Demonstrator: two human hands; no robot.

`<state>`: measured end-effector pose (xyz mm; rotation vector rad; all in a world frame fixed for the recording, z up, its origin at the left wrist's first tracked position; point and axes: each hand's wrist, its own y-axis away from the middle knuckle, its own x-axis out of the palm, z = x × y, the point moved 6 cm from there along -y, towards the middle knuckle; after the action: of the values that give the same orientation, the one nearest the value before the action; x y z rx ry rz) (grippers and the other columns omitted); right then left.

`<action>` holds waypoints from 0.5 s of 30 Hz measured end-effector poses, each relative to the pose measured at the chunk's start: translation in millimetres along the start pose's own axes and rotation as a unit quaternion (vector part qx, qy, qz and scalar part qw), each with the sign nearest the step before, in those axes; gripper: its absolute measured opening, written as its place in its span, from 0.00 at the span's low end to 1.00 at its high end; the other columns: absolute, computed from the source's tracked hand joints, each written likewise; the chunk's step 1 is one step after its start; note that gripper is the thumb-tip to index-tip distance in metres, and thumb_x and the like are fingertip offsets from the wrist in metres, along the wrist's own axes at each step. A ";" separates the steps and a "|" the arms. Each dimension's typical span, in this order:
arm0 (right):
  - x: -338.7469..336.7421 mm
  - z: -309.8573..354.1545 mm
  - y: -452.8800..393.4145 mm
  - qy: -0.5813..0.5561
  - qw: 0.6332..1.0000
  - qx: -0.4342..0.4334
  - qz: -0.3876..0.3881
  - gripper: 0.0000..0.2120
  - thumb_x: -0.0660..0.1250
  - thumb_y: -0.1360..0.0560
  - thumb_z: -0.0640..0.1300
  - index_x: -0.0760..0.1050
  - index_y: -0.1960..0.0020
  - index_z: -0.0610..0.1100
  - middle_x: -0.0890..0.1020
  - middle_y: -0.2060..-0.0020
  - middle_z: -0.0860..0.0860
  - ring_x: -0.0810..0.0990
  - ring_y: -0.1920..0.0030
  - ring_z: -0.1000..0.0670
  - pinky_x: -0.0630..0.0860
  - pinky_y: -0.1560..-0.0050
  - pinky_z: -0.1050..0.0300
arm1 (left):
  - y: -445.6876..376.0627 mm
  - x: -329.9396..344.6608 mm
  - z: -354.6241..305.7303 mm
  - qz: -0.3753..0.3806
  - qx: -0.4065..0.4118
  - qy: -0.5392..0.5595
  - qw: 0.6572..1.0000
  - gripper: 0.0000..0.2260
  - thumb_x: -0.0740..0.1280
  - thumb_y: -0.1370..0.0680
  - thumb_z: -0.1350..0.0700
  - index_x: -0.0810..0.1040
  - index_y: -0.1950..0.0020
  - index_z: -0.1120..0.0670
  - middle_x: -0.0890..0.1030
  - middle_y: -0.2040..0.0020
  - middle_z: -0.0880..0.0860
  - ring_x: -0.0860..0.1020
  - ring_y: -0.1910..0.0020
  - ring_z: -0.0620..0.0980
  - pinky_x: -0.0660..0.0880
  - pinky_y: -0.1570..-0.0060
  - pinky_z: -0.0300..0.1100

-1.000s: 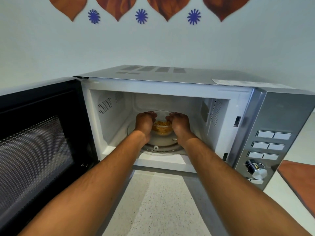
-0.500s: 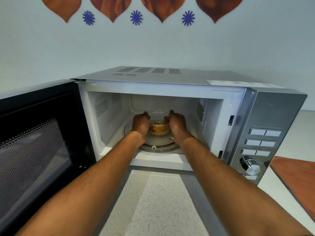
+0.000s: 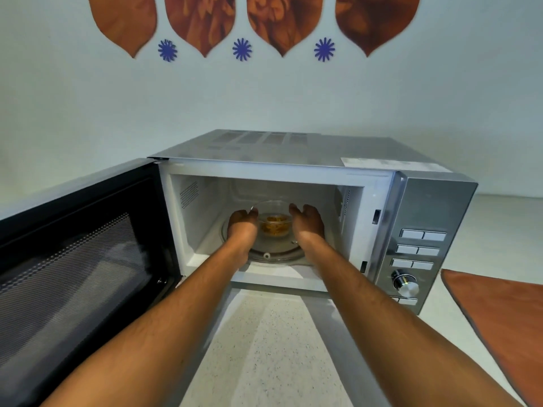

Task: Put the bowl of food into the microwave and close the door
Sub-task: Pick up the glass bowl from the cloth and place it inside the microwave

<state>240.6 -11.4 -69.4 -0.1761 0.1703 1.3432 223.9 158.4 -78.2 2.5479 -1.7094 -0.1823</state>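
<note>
Our left hand (image 3: pixel 241 226) and right hand (image 3: pixel 308 223) flank the bowl (image 3: pixel 272 221) inside the microwave (image 3: pixel 293 160), fingers spread, gripping nothing; door (image 3: pixel 79 259) open.

From my feed, the left hand (image 3: pixel 242 224) covers the left wall of the glass bowl (image 3: pixel 274 220); I cannot tell whether its fingers press the glass or only lie against it. The right hand (image 3: pixel 308 223) stands just beside the bowl's other wall, and contact there is unclear too. Food (image 3: pixel 273 227) between the hands: yellowish, too small to identify. The left forearm hides the near-left part of the turntable (image 3: pixel 282 251). The door (image 3: pixel 76 268), left of the left arm, is cut off by the left and lower edges. The orange cloth (image 3: pixel 499 318), right of the right arm, runs off the right edge. Button markings (image 3: pixel 423 235) unreadable.
</note>
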 end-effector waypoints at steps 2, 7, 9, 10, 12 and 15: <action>-6.3 2.6 15.2 0.005 1.000 -0.003 0.007 0.30 0.63 0.18 0.56 0.62 0.21 0.45 0.70 0.23 0.44 0.70 0.25 0.41 0.68 0.26 0.47 | 13.4 -4.7 1.3 -0.008 -0.002 0.010 1.000 0.17 0.63 0.19 0.48 0.75 0.32 0.54 0.79 0.37 0.56 0.76 0.43 0.57 0.71 0.47 0.50; -17.9 3.0 48.7 0.035 0.999 -0.010 0.039 0.25 0.66 0.19 0.48 0.66 0.23 0.48 0.75 0.28 0.45 0.77 0.34 0.42 0.75 0.37 0.50 | 51.1 -13.7 -1.9 -0.017 0.030 -0.007 0.999 0.08 0.62 0.18 0.55 0.75 0.40 0.52 0.80 0.42 0.55 0.77 0.52 0.49 0.72 0.49 0.47; -21.3 0.6 61.8 0.043 0.998 -0.014 0.050 0.13 0.66 0.19 0.48 0.73 0.35 0.50 0.80 0.37 0.44 0.80 0.50 0.48 0.78 0.44 0.51 | 70.5 -18.9 -1.4 -0.015 0.026 -0.033 0.999 0.14 0.62 0.18 0.53 0.73 0.33 0.53 0.78 0.38 0.54 0.76 0.45 0.52 0.72 0.46 0.48; -22.3 0.1 68.7 0.047 0.997 -0.014 0.058 0.05 0.66 0.19 0.49 0.74 0.44 0.53 0.82 0.42 0.44 0.78 0.56 0.52 0.79 0.47 0.50 | 80.2 -23.0 -1.5 -0.016 0.023 -0.049 0.998 0.16 0.62 0.18 0.53 0.71 0.30 0.53 0.77 0.36 0.54 0.76 0.42 0.54 0.73 0.42 0.49; -23.5 -1.8 77.8 0.051 0.996 -0.034 0.063 0.06 0.68 0.20 0.52 0.73 0.45 0.54 0.80 0.49 0.49 0.75 0.59 0.57 0.78 0.49 0.52 | 92.7 -28.9 1.1 -0.012 0.026 -0.076 0.997 0.18 0.62 0.18 0.53 0.70 0.27 0.53 0.76 0.32 0.54 0.75 0.36 0.57 0.73 0.36 0.51; -27.1 2.3 90.9 0.051 0.993 -0.078 0.072 0.23 0.70 0.21 0.49 0.70 0.28 0.50 0.78 0.43 0.52 0.80 0.44 0.48 0.76 0.41 0.53 | 111.5 -41.4 0.7 -0.021 0.044 -0.094 0.994 0.20 0.63 0.18 0.54 0.69 0.26 0.53 0.74 0.28 0.54 0.73 0.31 0.57 0.68 0.38 0.45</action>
<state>146.0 -16.9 -63.7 -0.3696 0.1669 1.4918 106.0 154.3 -62.7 2.7098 -1.7619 -0.3693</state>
